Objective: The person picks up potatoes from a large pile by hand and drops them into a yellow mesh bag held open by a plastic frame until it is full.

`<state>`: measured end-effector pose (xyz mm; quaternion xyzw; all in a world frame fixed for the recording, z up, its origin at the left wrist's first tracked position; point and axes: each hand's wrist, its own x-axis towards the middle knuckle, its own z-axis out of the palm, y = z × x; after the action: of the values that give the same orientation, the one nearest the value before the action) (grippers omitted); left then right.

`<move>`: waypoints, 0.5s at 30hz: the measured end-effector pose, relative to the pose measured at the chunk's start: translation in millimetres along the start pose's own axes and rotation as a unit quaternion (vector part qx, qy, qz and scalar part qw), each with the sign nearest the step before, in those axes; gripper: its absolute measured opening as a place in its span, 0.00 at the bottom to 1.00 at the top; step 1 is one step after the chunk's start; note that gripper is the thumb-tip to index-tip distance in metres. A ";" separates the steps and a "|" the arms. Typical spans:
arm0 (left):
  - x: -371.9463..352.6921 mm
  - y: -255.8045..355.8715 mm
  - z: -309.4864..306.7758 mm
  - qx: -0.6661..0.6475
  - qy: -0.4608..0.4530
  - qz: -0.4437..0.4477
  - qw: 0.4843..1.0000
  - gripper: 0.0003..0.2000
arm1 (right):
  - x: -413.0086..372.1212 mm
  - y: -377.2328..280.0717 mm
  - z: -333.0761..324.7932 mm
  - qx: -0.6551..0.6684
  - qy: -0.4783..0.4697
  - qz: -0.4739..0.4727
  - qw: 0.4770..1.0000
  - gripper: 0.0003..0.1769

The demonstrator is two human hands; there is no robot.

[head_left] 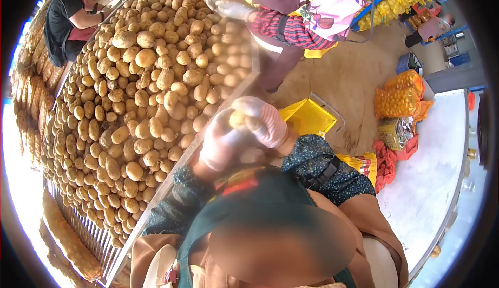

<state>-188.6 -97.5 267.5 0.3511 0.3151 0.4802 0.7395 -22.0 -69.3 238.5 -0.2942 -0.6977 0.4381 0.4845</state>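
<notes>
A pale potato (pixel 237 119) sits between my two gloved hands, in front of my chest beside the edge of the potato heap (pixel 150 95). My right hand (pixel 264 123), in a whitish glove with a pink striped cuff, curls its fingers over it. My left hand (pixel 217 141), also in a pale glove, is closed against its other side; motion blurs its fingers. Below the hands a pale, blurred shape shows, and I cannot make out what it is. Many potatoes lie loose on the slatted sorting table, close to my left forearm.
Across the corner stands a person in a patterned apron, one gloved hand (pixel 228 3) over the heap. Another person (pixel 67 20) works at the far left. A yellow crate (pixel 308 116), filled orange net bags (pixel 400 95) and a white table (pixel 423 184) are at my right.
</notes>
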 end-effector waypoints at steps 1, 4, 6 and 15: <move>-4.2 -5.3 -8.2 -0.042 0.011 -0.017 0.999 0.26 | -6.3 15.4 0.1 0.071 0.031 0.121 0.990 0.23; -12.0 0.7 -16.0 0.035 0.063 -0.011 0.997 0.34 | -8.6 26.1 1.4 0.105 0.101 0.287 0.947 0.28; -10.9 -4.6 -24.5 0.115 0.070 0.032 0.990 0.38 | 1.5 11.8 1.0 -0.104 0.111 0.132 0.979 0.31; -10.3 -15.4 -32.3 0.305 0.081 0.034 0.948 0.38 | 4.7 -5.9 27.8 -0.096 0.040 0.006 0.995 0.23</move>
<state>-210.6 -104.6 238.2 0.5305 0.4931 0.4125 0.5526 -49.5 -77.0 241.7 -0.3608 -0.7146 0.3603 0.4788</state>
